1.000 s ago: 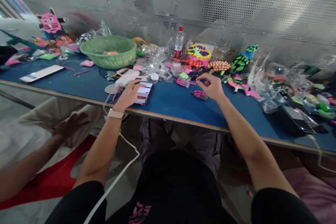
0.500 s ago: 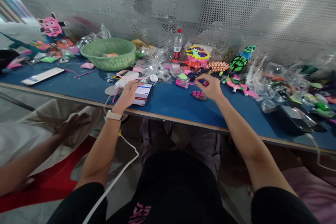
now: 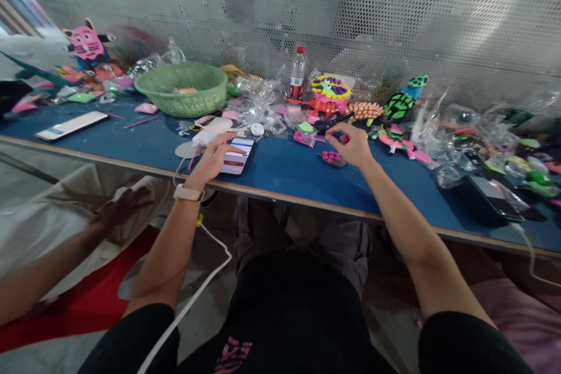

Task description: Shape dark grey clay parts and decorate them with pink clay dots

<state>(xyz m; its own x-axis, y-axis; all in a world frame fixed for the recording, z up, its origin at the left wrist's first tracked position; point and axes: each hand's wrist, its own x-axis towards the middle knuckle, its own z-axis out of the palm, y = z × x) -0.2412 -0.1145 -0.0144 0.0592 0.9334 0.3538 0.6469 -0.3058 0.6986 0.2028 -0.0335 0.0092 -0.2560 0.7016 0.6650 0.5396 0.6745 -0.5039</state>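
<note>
My left hand, a pale band on its wrist, rests at the left side of a smartphone. Its fingers are spread, and one reaches over the lit screen. Farther right, my right hand hovers above the blue tabletop with thumb and forefinger curled together; whatever is between them is too small to make out. Something pink shows partly behind its fingers. Just below lies a dark round piece with bright pink dots. A dark-handled tool is right behind the fingertips.
A green basket stands at the back left, near a second phone. Behind my hands are a red-capped bottle, clear wrappers and colourful foam animals. A black box sits right. Another person's hand is below left.
On the left, my fingers have lifted and spread farther over the phone, whose screen has shifted its display. My right hand stays nearly where it was.
</note>
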